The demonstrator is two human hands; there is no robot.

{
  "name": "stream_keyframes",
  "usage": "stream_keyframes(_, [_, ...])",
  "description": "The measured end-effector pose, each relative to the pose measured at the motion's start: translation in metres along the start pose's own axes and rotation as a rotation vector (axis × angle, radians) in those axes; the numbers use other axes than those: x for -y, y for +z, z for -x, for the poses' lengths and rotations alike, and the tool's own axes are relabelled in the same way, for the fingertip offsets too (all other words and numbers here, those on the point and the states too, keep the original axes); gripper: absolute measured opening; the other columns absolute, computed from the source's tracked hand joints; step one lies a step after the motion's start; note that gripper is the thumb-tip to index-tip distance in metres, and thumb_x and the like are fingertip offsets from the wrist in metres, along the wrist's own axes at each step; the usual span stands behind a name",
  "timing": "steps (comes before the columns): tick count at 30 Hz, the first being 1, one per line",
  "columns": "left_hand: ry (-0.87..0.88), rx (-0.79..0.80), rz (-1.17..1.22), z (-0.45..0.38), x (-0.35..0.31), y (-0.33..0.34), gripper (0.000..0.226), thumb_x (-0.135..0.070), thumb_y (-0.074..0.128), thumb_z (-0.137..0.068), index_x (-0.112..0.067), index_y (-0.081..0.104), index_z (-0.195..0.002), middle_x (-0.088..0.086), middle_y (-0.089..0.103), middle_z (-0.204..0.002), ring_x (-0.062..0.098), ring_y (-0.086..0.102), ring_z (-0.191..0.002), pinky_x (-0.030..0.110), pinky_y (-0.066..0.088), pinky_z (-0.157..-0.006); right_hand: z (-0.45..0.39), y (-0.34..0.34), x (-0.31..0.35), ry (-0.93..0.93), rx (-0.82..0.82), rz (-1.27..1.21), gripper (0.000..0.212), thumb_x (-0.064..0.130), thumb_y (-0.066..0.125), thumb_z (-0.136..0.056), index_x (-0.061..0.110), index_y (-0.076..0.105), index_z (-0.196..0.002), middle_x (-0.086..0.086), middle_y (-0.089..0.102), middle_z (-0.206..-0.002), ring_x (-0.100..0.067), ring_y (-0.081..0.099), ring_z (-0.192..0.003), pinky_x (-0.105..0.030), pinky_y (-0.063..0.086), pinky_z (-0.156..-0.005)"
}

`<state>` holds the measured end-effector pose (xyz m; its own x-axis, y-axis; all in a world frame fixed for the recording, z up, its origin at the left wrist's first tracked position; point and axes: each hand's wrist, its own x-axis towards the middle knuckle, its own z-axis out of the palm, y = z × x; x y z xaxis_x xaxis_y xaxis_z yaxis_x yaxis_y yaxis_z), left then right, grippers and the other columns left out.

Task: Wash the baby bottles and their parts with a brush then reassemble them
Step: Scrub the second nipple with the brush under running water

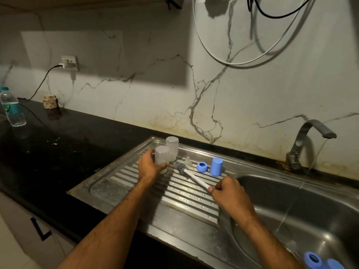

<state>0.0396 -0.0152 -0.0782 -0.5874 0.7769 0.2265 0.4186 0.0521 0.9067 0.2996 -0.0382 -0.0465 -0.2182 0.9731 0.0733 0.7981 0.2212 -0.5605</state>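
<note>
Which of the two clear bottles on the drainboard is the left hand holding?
The nearer clear bottle: the left hand grips it. The farther clear bottle stands free behind it, closer to the wall.

Views: a single head view is given; no second view is available, so no shared part can be told.
Position: the scene is seen from above and behind both forearms.
Direction: the view is aimed forward and down, toward the wall (136, 98).
Nearness: the fingers (217, 188) are seen close, near frame centre.
Beyond the fingers: the draining board (136, 191) and tap (303, 144) are taken in.
Left of the fingers: the dark desk (58, 148) is covered.
Lens: a wide angle is shown by curved edges.
</note>
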Motion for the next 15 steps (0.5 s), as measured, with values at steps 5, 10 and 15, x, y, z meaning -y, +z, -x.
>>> stream_keyframes(5, [-0.004, -0.005, 0.024, -0.0013, 0.0025, 0.0026, 0.062, -0.014, 0.084, -0.072, -0.016, 0.056, -0.127, 0.007, 0.062, -0.132, 0.025, 0.06, -0.121, 0.046, 0.053, -0.098, -0.0027, 0.0, -0.0002, 0.005, -0.009, 0.027, 0.024, 0.045, 0.064, -0.093, 0.022, 0.062, -0.086, 0.002, 0.066, -0.091, -0.018, 0.066, -0.086, -0.045, 0.058, -0.083])
stream_keyframes(10, [-0.008, 0.011, 0.018, -0.0032, 0.0051, 0.0026, 0.061, -0.015, 0.084, -0.072, -0.017, 0.056, -0.126, 0.006, 0.062, -0.132, 0.024, 0.06, -0.121, 0.045, 0.052, -0.099, -0.0031, -0.0003, -0.0013, 0.005, -0.015, 0.039, 0.025, 0.045, 0.064, -0.092, 0.022, 0.062, -0.086, 0.002, 0.065, -0.091, -0.019, 0.066, -0.087, -0.045, 0.058, -0.083])
stream_keyframes(15, [-0.022, 0.006, 0.007, -0.0005, 0.0044, 0.0009, 0.059, -0.014, 0.084, -0.072, -0.015, 0.057, -0.124, 0.007, 0.062, -0.13, 0.024, 0.06, -0.12, 0.04, 0.051, -0.1, -0.0021, -0.002, -0.0015, -0.003, 0.0, 0.024, 0.022, 0.042, 0.065, -0.094, 0.021, 0.062, -0.087, 0.003, 0.065, -0.09, -0.017, 0.066, -0.086, -0.044, 0.058, -0.083])
